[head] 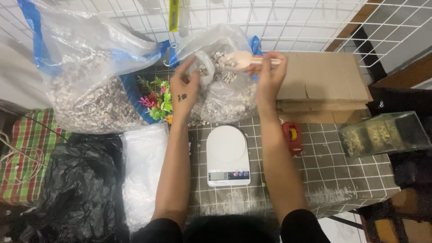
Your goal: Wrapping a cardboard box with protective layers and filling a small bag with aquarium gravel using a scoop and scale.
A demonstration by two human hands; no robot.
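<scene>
- Lying at the far left edge is a checked red-and-green bag (pixel 20 157), with a crumpled black plastic bag (pixel 78 184) just beside it.
- Above those leans a large clear sack (pixel 90 85) with blue trim, filled with small pale stones.
- Below the sack, a stack of clear plastic bags (pixel 143 171) rests beside the black one.
- Between the large sack and the next one sits a small bunch of artificial flowers (pixel 157 100), green, pink and orange.
- The left hand (pixel 184 87) pinches the mouth of a small clear bag (pixel 203 67), holding it open; a few stones show inside it.
- Behind both hands stands a second clear sack of stones (pixel 227 96), its top open.
- On the tiled counter (pixel 342 180), between the two forearms, sits a white kitchen scale (pixel 227 155) with nothing on its plate.
- The right hand (pixel 270 72) is clenched around the handle of a pale scoop (pixel 240 58), whose bowl points left, close to the small bag's mouth and over the open sack.
- Just right of the right forearm lies a red tape measure (pixel 292 137) on the counter.
- Further back, flattened cardboard sheets (pixel 324 83) are stacked against a white wire grid (pixel 288 22).
- At the right edge, a clear rectangular container (pixel 382 135) lies tilted; it holds granular material, though what kind I cannot tell.
</scene>
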